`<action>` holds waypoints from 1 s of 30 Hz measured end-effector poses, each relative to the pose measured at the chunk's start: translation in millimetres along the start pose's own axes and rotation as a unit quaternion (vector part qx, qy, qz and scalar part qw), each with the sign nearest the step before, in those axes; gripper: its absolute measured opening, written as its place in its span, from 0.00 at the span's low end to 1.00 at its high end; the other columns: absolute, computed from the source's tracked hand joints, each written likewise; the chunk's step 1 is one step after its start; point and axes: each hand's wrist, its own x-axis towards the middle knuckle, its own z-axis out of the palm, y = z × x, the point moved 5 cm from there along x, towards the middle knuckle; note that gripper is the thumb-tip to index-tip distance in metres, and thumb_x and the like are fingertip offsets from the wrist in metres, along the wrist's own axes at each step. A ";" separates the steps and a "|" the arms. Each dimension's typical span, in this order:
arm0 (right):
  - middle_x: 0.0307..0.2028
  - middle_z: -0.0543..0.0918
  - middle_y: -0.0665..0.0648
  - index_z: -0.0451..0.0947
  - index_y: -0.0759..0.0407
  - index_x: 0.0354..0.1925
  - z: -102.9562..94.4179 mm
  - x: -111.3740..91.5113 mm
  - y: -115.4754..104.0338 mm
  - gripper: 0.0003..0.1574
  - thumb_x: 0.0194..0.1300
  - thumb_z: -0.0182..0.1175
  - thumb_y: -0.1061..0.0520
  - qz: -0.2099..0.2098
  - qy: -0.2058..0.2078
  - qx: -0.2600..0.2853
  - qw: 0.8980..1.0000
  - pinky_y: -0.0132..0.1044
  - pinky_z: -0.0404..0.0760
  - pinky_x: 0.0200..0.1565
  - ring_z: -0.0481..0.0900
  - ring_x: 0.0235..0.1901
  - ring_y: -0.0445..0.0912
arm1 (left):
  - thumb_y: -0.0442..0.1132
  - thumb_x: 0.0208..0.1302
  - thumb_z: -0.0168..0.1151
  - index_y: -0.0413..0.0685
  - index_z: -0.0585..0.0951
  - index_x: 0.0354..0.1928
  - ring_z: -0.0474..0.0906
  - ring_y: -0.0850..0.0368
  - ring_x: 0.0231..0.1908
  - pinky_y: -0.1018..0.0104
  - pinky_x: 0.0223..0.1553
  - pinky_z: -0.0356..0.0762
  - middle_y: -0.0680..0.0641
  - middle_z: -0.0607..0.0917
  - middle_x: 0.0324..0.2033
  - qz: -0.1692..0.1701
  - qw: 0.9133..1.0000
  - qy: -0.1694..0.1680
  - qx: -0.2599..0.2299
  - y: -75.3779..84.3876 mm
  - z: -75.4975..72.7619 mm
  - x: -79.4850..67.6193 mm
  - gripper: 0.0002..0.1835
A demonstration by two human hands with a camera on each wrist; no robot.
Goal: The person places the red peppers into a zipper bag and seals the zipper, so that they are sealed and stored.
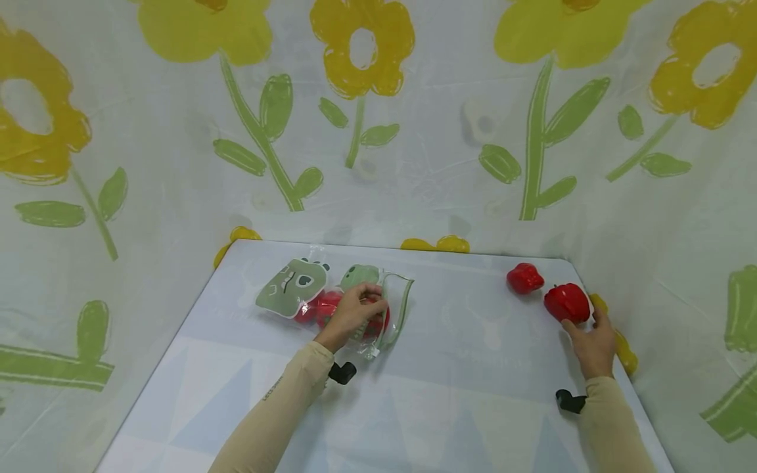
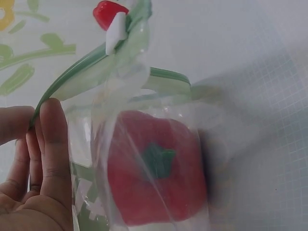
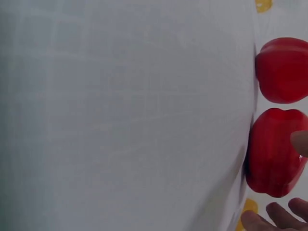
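Observation:
My left hand (image 1: 353,316) pinches the green zip edge of a clear printed zip bag (image 1: 292,287) between thumb and fingers; in the left wrist view the bag's mouth stands apart. Inside the bag lie several red items, one a red bell pepper (image 2: 154,168) with a green stem. At the table's right side, my right hand (image 1: 596,348) reaches round the near side of another red bell pepper (image 1: 568,303). Its thumb overlaps that pepper in the right wrist view, while the other fingers (image 3: 284,216) are spread just off it. Whether the thumb touches cannot be told.
One more red pepper (image 1: 525,278) sits just left of and behind the one by my right hand. The pale table (image 1: 449,394) meets a flower-printed curtain (image 1: 437,131) at its back and sides. A black strap end (image 1: 570,401) juts from each wrist.

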 end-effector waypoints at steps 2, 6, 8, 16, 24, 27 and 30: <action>0.78 0.50 0.68 0.42 0.58 0.81 1.4 1.7 1.1 0.49 0.74 0.58 0.54 0.001 -0.002 0.002 1.000 0.61 0.63 0.68 0.50 0.75 0.66 | 0.35 0.65 0.68 0.38 0.79 0.54 0.81 0.53 0.36 0.61 0.42 0.86 0.43 0.81 0.42 -0.001 1.000 -0.001 0.000 -0.2 0.0 -0.6 0.17; 0.77 0.54 0.68 0.44 0.62 0.80 4.3 3.9 1.9 0.47 0.74 0.57 0.54 -0.006 0.002 0.011 1.000 0.59 0.65 0.69 0.56 0.73 0.65 | 0.36 0.66 0.67 0.38 0.79 0.55 0.82 0.53 0.36 0.61 0.43 0.85 0.43 0.81 0.42 0.001 1.000 -0.002 0.001 0.6 -0.1 -2.6 0.17; 0.76 0.56 0.67 0.46 0.61 0.80 5.1 3.5 1.5 0.46 0.75 0.57 0.53 -0.007 0.006 0.020 1.000 0.57 0.65 0.69 0.57 0.72 0.64 | 0.36 0.67 0.67 0.38 0.79 0.55 0.81 0.53 0.36 0.60 0.44 0.85 0.43 0.81 0.43 0.002 1.000 -0.003 0.003 0.6 -0.1 -3.5 0.17; 0.76 0.58 0.66 0.49 0.60 0.79 7.2 0.5 -0.9 0.46 0.74 0.58 0.50 0.003 0.018 0.037 0.999 0.57 0.64 0.70 0.59 0.72 0.63 | 0.36 0.65 0.68 0.38 0.79 0.54 0.81 0.54 0.35 0.61 0.41 0.85 0.44 0.81 0.41 0.010 1.000 -0.004 -0.010 0.4 -0.2 -3.2 0.17; 0.75 0.59 0.66 0.48 0.58 0.80 8.4 1.7 1.9 0.46 0.74 0.58 0.50 0.004 0.022 0.049 0.999 0.55 0.64 0.70 0.61 0.71 0.63 | 0.36 0.66 0.68 0.37 0.78 0.53 0.81 0.54 0.35 0.62 0.41 0.85 0.43 0.80 0.41 0.013 1.000 -0.009 -0.011 0.0 -0.1 -3.0 0.17; 0.76 0.58 0.65 0.47 0.56 0.80 8.3 2.5 2.4 0.46 0.75 0.57 0.49 0.008 0.026 0.052 0.998 0.55 0.65 0.70 0.60 0.72 0.62 | 0.36 0.66 0.68 0.39 0.79 0.53 0.81 0.53 0.36 0.61 0.41 0.85 0.43 0.81 0.41 0.009 1.000 -0.008 -0.009 -0.2 -0.2 -2.8 0.16; 0.77 0.56 0.63 0.47 0.54 0.80 7.9 3.3 2.9 0.46 0.75 0.57 0.48 0.016 0.033 0.060 0.998 0.54 0.65 0.70 0.59 0.73 0.62 | 0.36 0.66 0.68 0.40 0.79 0.53 0.81 0.53 0.36 0.61 0.42 0.85 0.44 0.81 0.42 0.004 1.000 -0.005 -0.008 -0.6 -0.3 -2.7 0.16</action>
